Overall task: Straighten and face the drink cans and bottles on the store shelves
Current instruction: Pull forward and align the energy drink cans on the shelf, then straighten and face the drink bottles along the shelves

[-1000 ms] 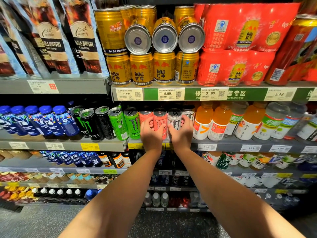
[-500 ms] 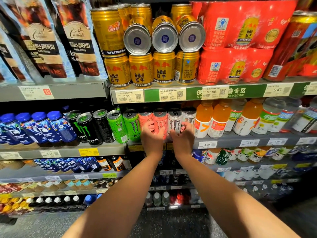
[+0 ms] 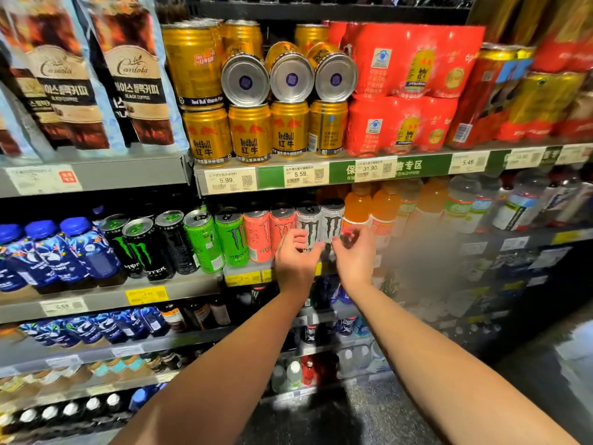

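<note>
A row of Monster cans stands on the middle shelf (image 3: 179,289): black (image 3: 146,248), green (image 3: 232,239), pink (image 3: 282,224) and two white ones. My left hand (image 3: 296,260) curls its thumb and fingers round the lower part of the left white can (image 3: 308,224). My right hand (image 3: 353,253), blurred by motion, curls round the right white can (image 3: 333,220), next to an orange bottle (image 3: 357,208). Both white cans stand upright with their logos facing out. Gold Red Bull cans (image 3: 250,133) fill the shelf above.
Three gold cans (image 3: 291,79) lie on their sides atop the upright ones. Red multipacks (image 3: 404,91) sit to their right and coffee pouches (image 3: 134,85) at upper left. Blue bottles (image 3: 86,248) stand left of the Monster cans. Lower shelves hold more bottles.
Both hands have shifted right along the shelf, from the pink and first white can to the two white cans. The camera view has swung slightly.
</note>
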